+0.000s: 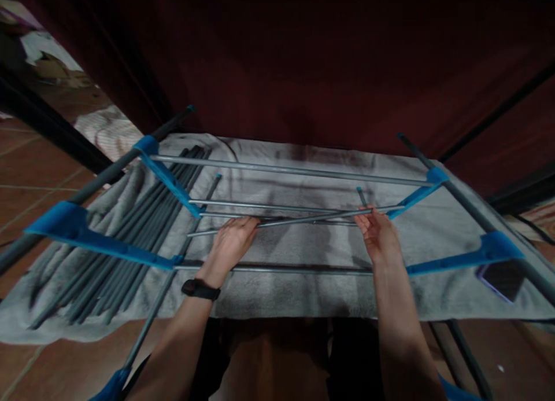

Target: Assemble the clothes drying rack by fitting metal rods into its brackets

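A rack frame of grey metal rods and blue plastic connectors (167, 175) stands over a grey towel (295, 285) on the floor. My left hand (232, 242) is closed round a loose grey rod (299, 220) that lies slanted across the frame's middle. My right hand (381, 233) grips the same rod near its right end, beside a blue connector (410, 199). Other cross rods (290, 170) sit fixed between the blue side pieces. A black band is on my left wrist.
A bundle of several spare grey rods (130, 245) lies on the towel's left part. A dark phone-like slab (503, 279) rests on the towel at the right. Dark red fabric (325, 71) hangs behind. Tiled floor lies at left.
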A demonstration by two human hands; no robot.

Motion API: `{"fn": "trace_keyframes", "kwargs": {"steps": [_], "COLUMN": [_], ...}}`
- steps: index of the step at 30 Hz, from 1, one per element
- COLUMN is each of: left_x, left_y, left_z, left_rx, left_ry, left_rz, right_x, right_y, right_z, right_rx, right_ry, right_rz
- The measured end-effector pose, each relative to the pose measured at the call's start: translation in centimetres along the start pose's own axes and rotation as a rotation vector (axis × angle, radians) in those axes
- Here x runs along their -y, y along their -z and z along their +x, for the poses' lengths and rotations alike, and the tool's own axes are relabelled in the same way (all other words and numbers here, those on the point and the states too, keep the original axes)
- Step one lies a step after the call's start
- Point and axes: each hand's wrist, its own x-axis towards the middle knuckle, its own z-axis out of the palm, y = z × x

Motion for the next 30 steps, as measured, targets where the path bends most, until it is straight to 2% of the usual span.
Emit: {"fn": "trace_keyframes", "kwargs": {"steps": [11, 15, 23, 30], "left_x": [-1.7, -2.0, -2.5, -2.6], "left_y": [-0.7, -0.6, -0.3, -0.6], "left_z": [0.0, 0.0, 0.0, 0.0], "left_rx": [0.037, 0.06, 0.085, 0.108], "left_ry": [-0.056, -0.073, -0.11, -0.09], "left_rz": [0.085, 0.067, 0.094, 0.076], "right_x": [-1.2, -1.6, -1.7, -1.9], "right_y": [1.4, 2.3, 4.0, 5.6], "right_z": [0.5, 0.5, 1.0, 1.4], "right_rx": [-0.081, -0.065, -0.115, -0.106], "right_ry": [-0.052, -0.059, -0.21, -0.215], "right_rz": [-0.035, -0.041, -0.073, -0.085]}}
